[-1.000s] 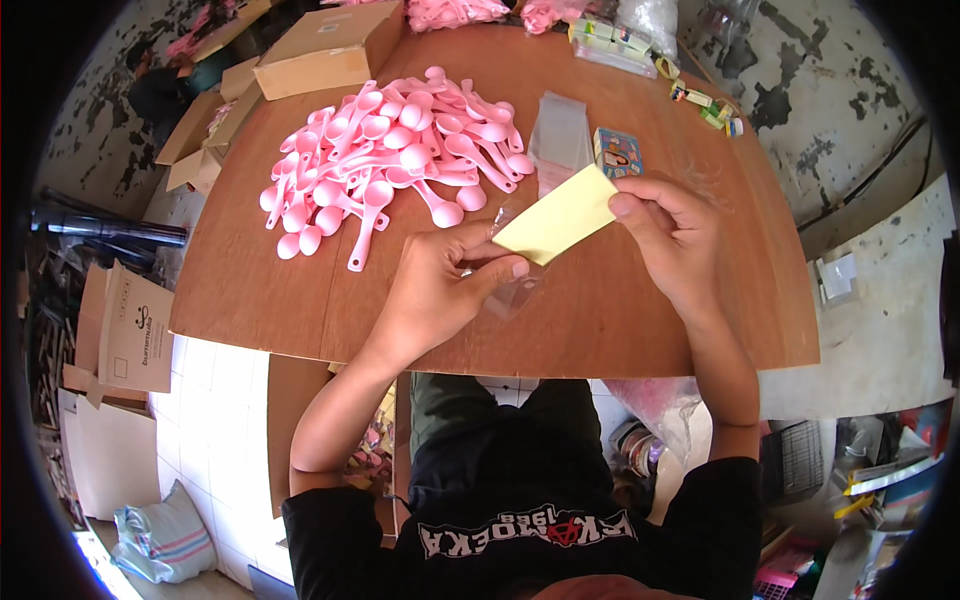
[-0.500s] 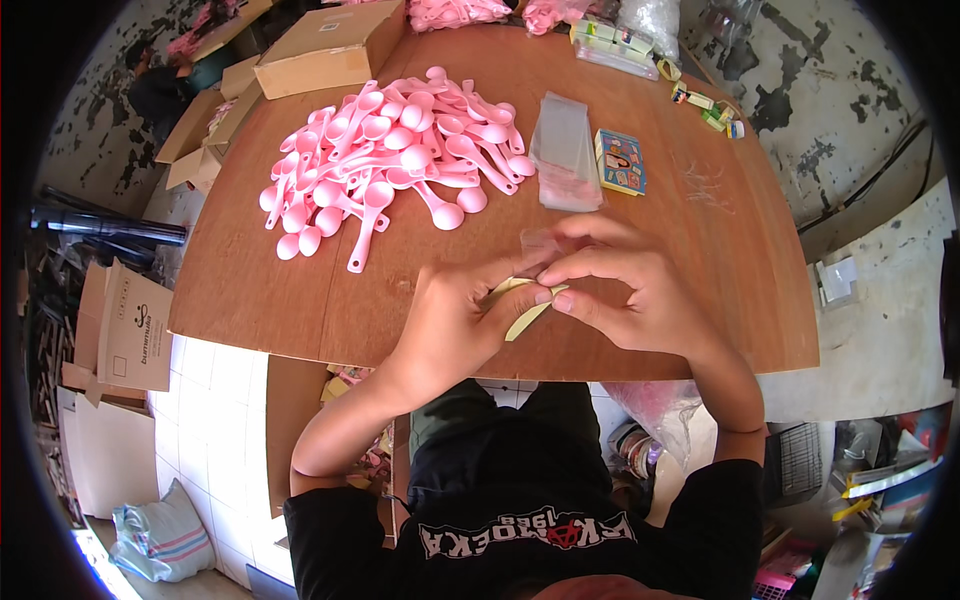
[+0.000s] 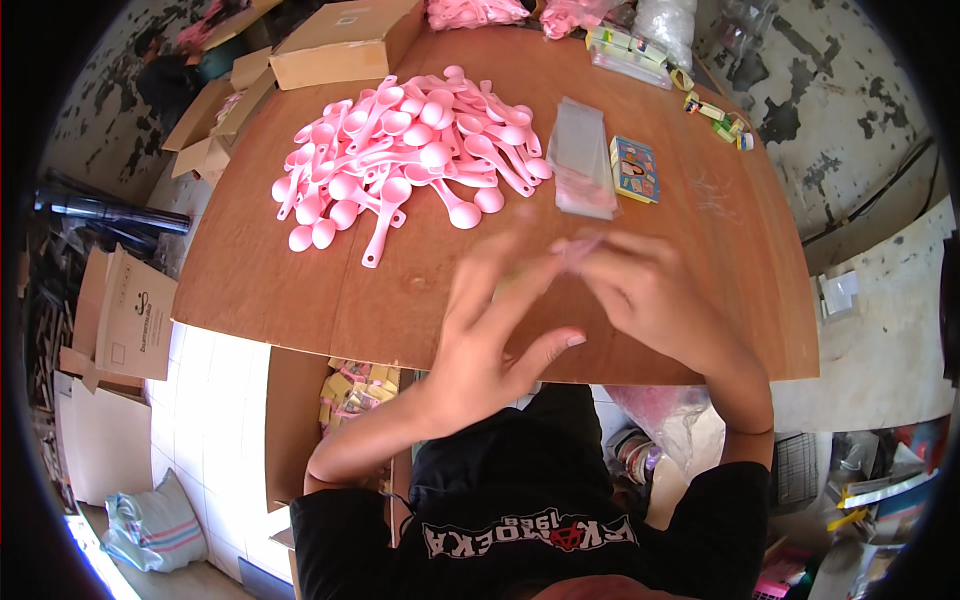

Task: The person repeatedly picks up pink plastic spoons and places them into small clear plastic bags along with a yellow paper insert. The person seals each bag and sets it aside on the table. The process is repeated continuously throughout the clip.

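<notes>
My left hand (image 3: 480, 345) is over the near part of the table, its thumb and fingers spread and the fingertips smeared by motion. A faint yellowish patch shows between its fingers; what it is, I cannot make out. The fingers of my right hand (image 3: 645, 285) are pinched together on a blurred, thin, pinkish see-through film (image 3: 578, 250). The left index fingertip is close to that film. Beyond the hands lie a large heap of pink spoons (image 3: 400, 150), a stack of clear plastic bags (image 3: 582, 160) and a small blue-and-yellow box (image 3: 634, 169).
A closed cardboard box (image 3: 345, 45) stands at the table's far left. Pink bundles (image 3: 475, 12) and packs of small items (image 3: 630, 55) line the far edge. Small rolls (image 3: 720, 115) lie far right. Below the near edge, an open carton (image 3: 295, 430) holds yellow-and-pink pieces.
My left hand has come away from its pinch and spread its fingers. The yellow strip it held is no longer plainly visible. My right hand stays pinched, slightly further right in the picture.
</notes>
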The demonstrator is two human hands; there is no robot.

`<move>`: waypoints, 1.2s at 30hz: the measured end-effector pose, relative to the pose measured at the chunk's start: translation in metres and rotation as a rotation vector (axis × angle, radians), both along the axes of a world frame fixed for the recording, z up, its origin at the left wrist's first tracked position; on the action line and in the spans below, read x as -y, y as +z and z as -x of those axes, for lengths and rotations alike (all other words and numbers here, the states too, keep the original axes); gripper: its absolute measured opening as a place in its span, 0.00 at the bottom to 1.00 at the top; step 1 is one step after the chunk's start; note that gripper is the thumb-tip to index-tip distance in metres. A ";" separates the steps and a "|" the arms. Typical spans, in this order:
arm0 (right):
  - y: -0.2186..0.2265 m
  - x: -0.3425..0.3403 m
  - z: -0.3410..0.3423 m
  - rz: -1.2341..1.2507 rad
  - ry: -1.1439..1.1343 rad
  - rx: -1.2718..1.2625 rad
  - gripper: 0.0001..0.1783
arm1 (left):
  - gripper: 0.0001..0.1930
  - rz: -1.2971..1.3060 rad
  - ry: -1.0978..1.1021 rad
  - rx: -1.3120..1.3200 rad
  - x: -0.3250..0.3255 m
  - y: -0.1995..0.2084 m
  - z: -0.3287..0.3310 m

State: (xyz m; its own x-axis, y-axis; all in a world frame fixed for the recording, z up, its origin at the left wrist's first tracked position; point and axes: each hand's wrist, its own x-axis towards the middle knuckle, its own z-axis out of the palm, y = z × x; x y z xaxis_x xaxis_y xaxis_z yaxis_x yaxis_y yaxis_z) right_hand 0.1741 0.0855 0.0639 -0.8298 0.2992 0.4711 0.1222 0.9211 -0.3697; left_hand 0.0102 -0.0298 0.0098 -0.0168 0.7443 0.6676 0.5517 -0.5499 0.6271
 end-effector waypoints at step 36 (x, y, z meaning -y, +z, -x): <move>-0.087 -0.101 0.140 -0.241 -0.223 0.094 0.09 | 0.33 -0.082 0.043 1.561 0.004 -0.047 0.019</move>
State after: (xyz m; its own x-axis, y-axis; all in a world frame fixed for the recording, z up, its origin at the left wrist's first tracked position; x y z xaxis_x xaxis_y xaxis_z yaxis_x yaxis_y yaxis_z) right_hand 0.0337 0.1864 -0.0227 -0.7997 0.3672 0.4750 0.3532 0.9275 -0.1225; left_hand -0.0091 -0.0339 -0.0373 -0.7247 0.6890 0.0070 -0.5760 -0.6113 0.5427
